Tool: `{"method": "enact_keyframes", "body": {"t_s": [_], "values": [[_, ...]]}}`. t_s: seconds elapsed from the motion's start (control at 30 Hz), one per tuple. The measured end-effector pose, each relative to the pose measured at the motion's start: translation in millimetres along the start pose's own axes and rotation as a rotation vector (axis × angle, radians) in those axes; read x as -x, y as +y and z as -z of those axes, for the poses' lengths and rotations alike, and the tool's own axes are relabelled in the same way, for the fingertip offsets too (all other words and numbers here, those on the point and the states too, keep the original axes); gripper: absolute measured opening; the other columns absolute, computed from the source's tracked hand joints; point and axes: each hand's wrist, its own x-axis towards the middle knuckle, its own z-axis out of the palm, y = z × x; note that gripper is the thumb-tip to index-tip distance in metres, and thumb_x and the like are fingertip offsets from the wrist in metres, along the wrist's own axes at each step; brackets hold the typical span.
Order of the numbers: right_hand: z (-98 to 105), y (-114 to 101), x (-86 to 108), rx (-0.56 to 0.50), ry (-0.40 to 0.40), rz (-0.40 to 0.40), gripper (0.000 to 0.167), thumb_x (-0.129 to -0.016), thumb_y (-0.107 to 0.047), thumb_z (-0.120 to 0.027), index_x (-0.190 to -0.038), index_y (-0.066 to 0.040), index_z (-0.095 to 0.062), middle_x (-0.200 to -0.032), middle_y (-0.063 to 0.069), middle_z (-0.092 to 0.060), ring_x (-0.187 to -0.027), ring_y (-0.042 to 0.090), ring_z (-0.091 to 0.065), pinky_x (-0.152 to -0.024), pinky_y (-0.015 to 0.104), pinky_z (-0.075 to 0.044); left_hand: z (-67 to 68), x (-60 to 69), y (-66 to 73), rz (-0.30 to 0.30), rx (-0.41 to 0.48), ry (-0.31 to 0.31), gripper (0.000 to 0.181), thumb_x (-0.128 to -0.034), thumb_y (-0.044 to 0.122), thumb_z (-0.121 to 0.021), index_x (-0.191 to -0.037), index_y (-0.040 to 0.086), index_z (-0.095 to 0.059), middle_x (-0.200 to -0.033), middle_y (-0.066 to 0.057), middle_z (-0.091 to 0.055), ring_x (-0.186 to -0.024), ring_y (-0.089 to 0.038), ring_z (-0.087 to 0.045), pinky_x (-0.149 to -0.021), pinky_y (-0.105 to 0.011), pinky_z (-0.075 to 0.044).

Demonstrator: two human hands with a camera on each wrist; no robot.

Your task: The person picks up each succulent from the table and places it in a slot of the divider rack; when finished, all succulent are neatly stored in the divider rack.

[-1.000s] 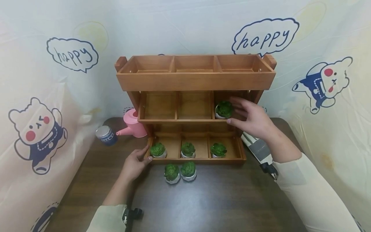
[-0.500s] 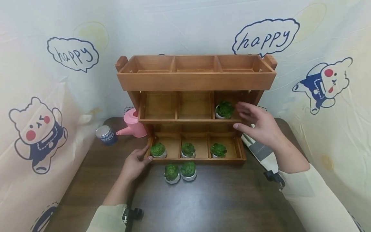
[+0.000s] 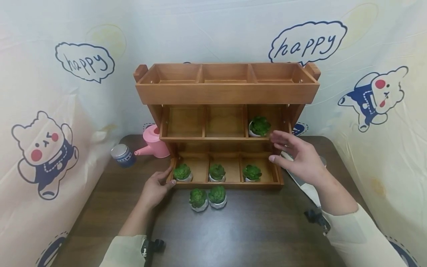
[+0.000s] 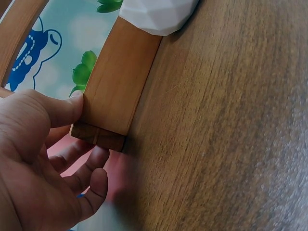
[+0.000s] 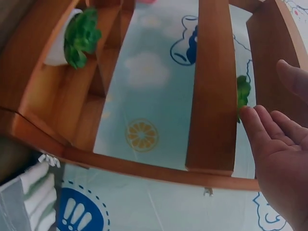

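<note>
A three-tier wooden plant shelf [image 3: 227, 94] stands on the table. My left hand [image 3: 155, 191] holds the lower left corner of its bottom tier, thumb on the front board [image 4: 120, 82] and fingers at the end. My right hand [image 3: 300, 157] is relaxed and holds nothing, just right of the middle tier. A potted succulent [image 3: 260, 126] sits in that tier's right compartment. In the bottom tier stand a left succulent [image 3: 182, 172], a middle succulent [image 3: 217, 172] and a right succulent [image 3: 251, 172]. Two more potted succulents [image 3: 198, 199] are on the table in front.
Left of the shelf are a pink watering can [image 3: 153, 142] and a blue jar [image 3: 123, 155] with a silvery lid. A grey and white cloth item [image 3: 308, 189] lies on the right, partly behind my right arm. Printed curtains [image 3: 213, 33] surround the table [image 3: 253, 226].
My right hand has let go of the succulent in the middle tier and drawn back to the right and down. The left hand stays in its place at the shelf corner.
</note>
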Motion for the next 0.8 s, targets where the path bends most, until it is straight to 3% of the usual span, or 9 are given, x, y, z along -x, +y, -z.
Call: {"method": "enact_keyframes", "body": {"t_s": [0.13, 0.33, 0.8], "values": [[-9.9, 3.0, 5.9, -0.025, -0.001, 0.021, 0.068, -0.089, -0.009, -0.083, -0.15, -0.008, -0.052, -0.139, 0.011, -0.063, -0.125, 0.028, -0.064, -0.1, 0.016, -0.046, 0.0, 0.6, 0.8, 0.005, 0.002, 0.0, 0.066, -0.0969, 0.036, -0.074, -0.157, 0.026, -0.047, -0.142, -0.016, -0.055, -0.129, -0.042, -0.052, -0.106, -0.067, -0.042], [-26.1, 4.6, 15.1, -0.058, -0.031, -0.009, 0.067, -0.088, -0.012, -0.084, -0.149, -0.012, -0.054, -0.14, 0.007, -0.063, -0.124, 0.021, -0.065, -0.101, 0.018, -0.047, -0.4, 0.8, 2.2, 0.009, 0.003, 0.003, 0.066, -0.0967, 0.035, -0.074, -0.157, 0.027, -0.047, -0.141, -0.015, -0.055, -0.129, -0.042, -0.052, -0.106, -0.067, -0.043], [-71.0, 12.6, 31.5, -0.189, -0.085, 0.008, 0.066, -0.087, -0.008, -0.085, -0.146, -0.007, -0.055, -0.139, 0.003, -0.065, -0.127, 0.021, -0.063, -0.106, 0.031, -0.05, -1.9, 0.4, 0.4, 0.01, 0.001, 0.013, 0.066, -0.0968, 0.036, -0.074, -0.157, 0.028, -0.047, -0.141, -0.015, -0.055, -0.13, -0.042, -0.052, -0.106, -0.068, -0.041]]}}
